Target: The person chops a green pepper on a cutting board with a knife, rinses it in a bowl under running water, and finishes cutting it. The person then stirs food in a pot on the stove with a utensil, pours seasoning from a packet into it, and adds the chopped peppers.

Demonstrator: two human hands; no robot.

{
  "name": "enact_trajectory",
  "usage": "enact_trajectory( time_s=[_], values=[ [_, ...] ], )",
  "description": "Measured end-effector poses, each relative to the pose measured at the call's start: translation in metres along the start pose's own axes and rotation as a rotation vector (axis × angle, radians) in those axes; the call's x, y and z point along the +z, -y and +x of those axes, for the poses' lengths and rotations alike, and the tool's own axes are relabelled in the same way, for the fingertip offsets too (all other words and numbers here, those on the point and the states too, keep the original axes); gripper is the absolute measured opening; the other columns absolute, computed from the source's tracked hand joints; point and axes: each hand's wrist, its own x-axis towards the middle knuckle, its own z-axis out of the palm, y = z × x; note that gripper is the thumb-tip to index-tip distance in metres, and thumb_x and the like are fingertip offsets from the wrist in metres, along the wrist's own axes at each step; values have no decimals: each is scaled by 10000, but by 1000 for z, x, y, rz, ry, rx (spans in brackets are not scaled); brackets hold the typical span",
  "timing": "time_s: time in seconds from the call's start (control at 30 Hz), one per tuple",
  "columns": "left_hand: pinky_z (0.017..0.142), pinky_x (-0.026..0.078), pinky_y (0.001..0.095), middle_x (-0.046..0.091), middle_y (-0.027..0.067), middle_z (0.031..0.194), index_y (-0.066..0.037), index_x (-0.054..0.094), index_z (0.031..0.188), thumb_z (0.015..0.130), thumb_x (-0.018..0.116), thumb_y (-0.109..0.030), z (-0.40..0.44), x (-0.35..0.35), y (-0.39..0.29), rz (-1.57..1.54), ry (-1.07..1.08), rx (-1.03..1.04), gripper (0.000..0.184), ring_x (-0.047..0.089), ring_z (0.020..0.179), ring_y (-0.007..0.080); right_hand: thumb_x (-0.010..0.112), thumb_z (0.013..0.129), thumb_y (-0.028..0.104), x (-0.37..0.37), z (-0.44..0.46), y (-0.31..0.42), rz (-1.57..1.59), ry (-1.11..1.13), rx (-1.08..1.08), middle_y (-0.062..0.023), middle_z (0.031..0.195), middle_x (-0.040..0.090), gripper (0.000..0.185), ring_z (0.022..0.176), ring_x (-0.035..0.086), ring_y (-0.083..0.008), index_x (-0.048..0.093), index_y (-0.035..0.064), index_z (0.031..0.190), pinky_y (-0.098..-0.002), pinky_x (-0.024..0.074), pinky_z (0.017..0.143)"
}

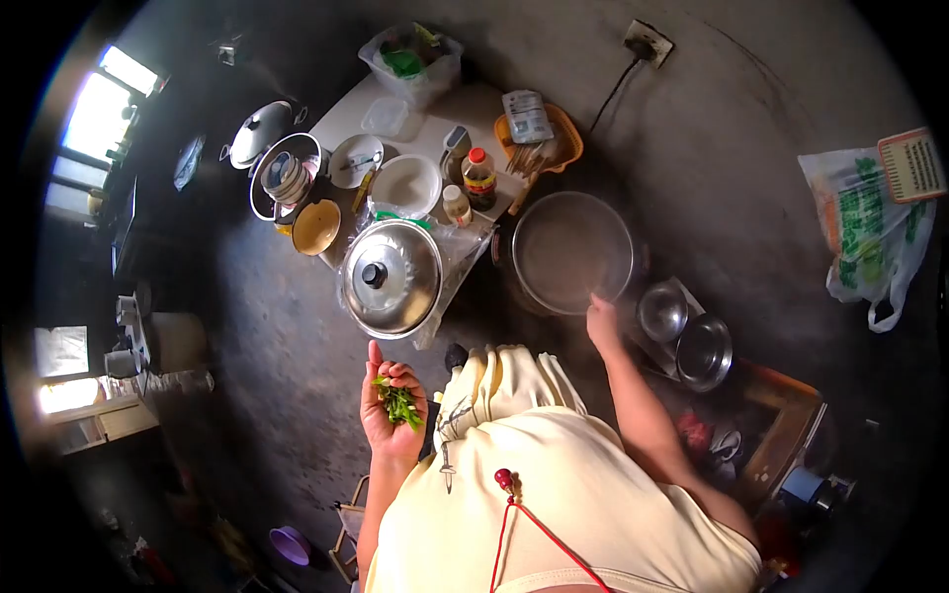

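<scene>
Chopped green leaves lie in the palm of my left hand, whose fingers curl round them while the thumb points up. Just above that hand is a steel lid with a black knob, at the table's front corner. My right hand is closed at the lower rim of a large round pan with a cloudy, steamy surface. What its fingers grip there is too small to make out. Two steel bowls sit to the right of this hand.
The table carries a white bowl, a red-capped bottle, a yellow bowl and a clear plastic tub. An orange basket is at its right edge. A plastic bag hangs at the far right.
</scene>
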Motion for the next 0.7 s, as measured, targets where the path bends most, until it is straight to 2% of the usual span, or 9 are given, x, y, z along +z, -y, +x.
enact_trajectory(
  time_s=[0.13,0.23,0.3,0.37,0.4,0.47,0.5,0.57,0.7],
  values=[
    [668,497,246,553,34,787,-97,570,1136,889,520,-131,1,2,2,12,-8,2,254,527,756,162,434,876,162,-35,-31,98,-415,209,84,-239,927,589,316,844,570,-405,559,81,1155,-449,457,701],
    [666,496,246,553,36,787,-95,570,1136,889,520,-129,-3,0,2,7,-18,-4,255,526,757,164,412,882,157,-5,1,19,-396,121,-76,-236,983,583,310,919,556,-402,571,75,1135,-443,454,769],
    [666,495,246,554,37,787,-94,570,1136,889,519,-129,-5,1,-1,9,-6,-11,255,526,758,166,399,894,205,-15,17,22,-312,84,32,-225,1052,569,318,1032,517,-391,591,44,1091,-426,412,889],
    [665,493,241,549,37,789,-91,569,1137,889,519,-128,-7,-3,-3,22,15,38,256,524,762,165,420,885,162,-30,21,36,-410,-42,-41,-201,908,638,298,868,607,-342,582,6,1080,-384,475,767],
    [664,491,237,543,35,783,-88,564,1145,889,520,-129,-5,-7,-5,8,25,37,263,522,766,163,420,885,162,-35,26,30,-411,-41,-37,-201,908,638,298,868,607,-342,582,6,1080,-384,475,767],
    [665,491,236,544,36,781,-86,564,1143,888,521,-128,-5,-10,-4,10,8,31,261,523,766,163,421,869,111,-44,37,15,280,120,291,-50,635,554,346,470,503,-143,538,52,1188,-269,389,385],
    [667,492,236,544,37,779,-84,565,1141,888,522,-127,-6,-11,-4,12,-9,30,260,523,765,162,421,869,111,-44,38,9,277,120,294,-50,635,554,346,470,503,-143,538,52,1188,-269,389,385],
    [669,492,236,546,39,780,-82,565,1140,887,522,-123,-7,-11,1,18,0,23,259,523,764,163,435,849,70,-37,41,3,599,177,682,56,568,393,421,405,297,-16,465,79,1269,-175,200,321],
    [673,494,235,540,38,785,-81,565,1138,884,523,-111,-7,-7,3,12,15,19,260,520,762,163,446,843,76,-43,20,29,691,247,645,47,559,395,459,408,319,-30,425,81,1301,-182,227,331]
  ],
)
